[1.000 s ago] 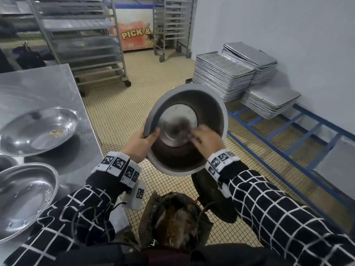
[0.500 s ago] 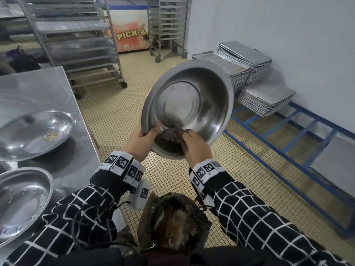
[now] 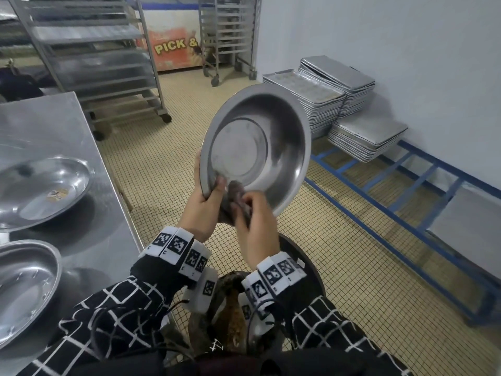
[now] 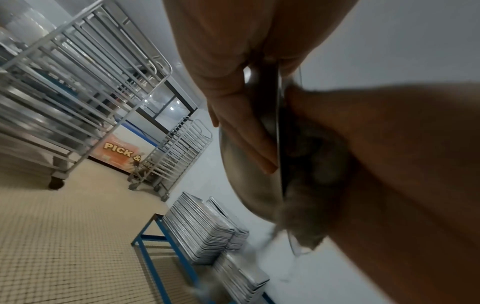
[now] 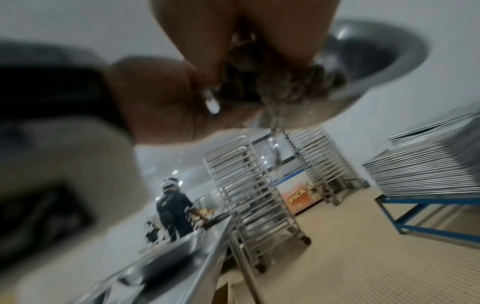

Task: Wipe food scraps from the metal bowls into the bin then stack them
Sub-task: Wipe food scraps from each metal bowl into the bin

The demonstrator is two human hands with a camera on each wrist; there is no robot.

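Note:
A round metal bowl [image 3: 260,147] is tilted up on edge over the bin [image 3: 311,264], its inside facing me. My left hand [image 3: 202,210] grips its lower left rim, thumb inside, fingers [image 4: 246,131] behind. My right hand [image 3: 256,221] holds a dark grey cloth [image 3: 237,198] at the bowl's lower rim; the right wrist view shows the bunched cloth [image 5: 270,82] between its fingers beside the bowl [image 5: 376,59]. Brown scraps [image 3: 233,321] lie in the bin below. On the steel table [image 3: 70,126] rest a bowl with a scrap [image 3: 40,191] and another bowl [image 3: 21,289].
Stacks of metal trays [image 3: 325,96] sit on a low blue frame [image 3: 406,202] along the right wall. Wheeled tray racks [image 3: 89,55] stand behind the table. Another person [image 5: 174,207] works at the far end of the counter. Tiled floor lies between table and frame.
The bowl has tipped further upright and risen. My right hand has drawn the cloth from the bowl's middle down to its lower rim, near the left thumb.

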